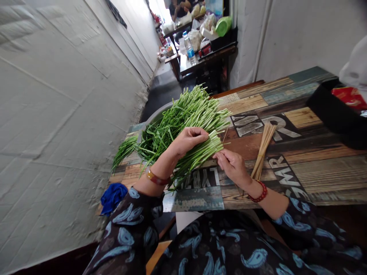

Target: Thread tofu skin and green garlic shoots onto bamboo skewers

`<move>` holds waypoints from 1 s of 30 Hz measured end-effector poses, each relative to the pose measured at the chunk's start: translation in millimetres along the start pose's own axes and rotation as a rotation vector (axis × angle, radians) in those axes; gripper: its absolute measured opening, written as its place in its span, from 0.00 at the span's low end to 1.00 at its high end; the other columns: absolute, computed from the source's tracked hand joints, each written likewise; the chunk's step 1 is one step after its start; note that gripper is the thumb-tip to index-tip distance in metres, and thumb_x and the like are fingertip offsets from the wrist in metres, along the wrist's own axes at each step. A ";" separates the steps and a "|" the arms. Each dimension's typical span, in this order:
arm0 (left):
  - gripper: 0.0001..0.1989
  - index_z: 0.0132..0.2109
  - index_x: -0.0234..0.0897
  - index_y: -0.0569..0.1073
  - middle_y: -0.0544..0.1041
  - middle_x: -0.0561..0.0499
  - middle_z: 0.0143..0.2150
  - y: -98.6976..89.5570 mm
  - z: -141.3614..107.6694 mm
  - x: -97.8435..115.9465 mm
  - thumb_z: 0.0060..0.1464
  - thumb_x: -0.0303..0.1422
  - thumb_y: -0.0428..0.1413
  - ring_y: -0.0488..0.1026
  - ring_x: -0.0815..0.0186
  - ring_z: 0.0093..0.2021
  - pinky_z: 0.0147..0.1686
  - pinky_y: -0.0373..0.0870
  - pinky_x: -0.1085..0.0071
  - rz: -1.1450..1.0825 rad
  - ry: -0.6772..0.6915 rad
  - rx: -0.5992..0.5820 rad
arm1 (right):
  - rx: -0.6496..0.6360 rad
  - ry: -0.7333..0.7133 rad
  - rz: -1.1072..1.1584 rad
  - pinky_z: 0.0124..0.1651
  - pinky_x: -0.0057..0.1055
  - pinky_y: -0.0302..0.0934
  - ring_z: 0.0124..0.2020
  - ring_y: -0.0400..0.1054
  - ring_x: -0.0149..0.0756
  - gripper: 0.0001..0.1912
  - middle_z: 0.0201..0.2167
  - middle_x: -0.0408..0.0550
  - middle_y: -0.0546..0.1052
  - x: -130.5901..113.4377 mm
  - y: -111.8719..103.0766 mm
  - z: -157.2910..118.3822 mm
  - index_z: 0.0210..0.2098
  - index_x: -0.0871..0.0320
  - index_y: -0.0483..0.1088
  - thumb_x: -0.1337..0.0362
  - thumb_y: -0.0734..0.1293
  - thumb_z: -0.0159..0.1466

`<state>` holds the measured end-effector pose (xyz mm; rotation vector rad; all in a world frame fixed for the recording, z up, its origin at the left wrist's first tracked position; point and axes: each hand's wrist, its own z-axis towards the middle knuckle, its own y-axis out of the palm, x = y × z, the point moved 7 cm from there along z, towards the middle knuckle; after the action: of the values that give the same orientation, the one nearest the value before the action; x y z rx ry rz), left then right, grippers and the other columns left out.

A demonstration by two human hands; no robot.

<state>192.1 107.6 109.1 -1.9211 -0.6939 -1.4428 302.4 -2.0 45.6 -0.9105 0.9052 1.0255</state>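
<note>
Long green garlic chives [197,110] lie heaped in a grey metal basin [156,114], their pale stem ends pointing right. Over the near side of the heap, my left hand [187,141] is closed with thumb and fingers on a bunch of chives. My right hand [232,166] is at the cut ends of that bunch, fingertips pinched together; what is between them is too small to make out. To the right of this hand lies a bundle of thin bamboo skewers [263,151], banded near its middle.
The patterned wooden table [323,168] runs off to the right, with a black container [334,110] on it. More chives [124,151] lie left of the basin. A blue cloth [113,198] sits by the wall. Farther back, another table holds a water bottle [189,49] and bags.
</note>
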 end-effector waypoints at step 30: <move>0.12 0.33 0.33 0.80 0.78 0.50 0.29 -36.7 15.2 21.6 0.51 0.39 0.62 0.69 0.70 0.29 0.32 0.63 0.72 0.362 0.227 0.232 | 0.014 -0.036 0.041 0.26 0.28 0.57 0.19 0.63 0.31 0.19 0.15 0.39 0.66 -7.5 -1.5 -3.7 0.28 0.56 0.71 0.55 0.59 0.71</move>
<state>180.6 144.1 133.1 -1.5777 -0.3655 -1.2645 301.2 -8.1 51.6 -0.8620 0.9033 1.0663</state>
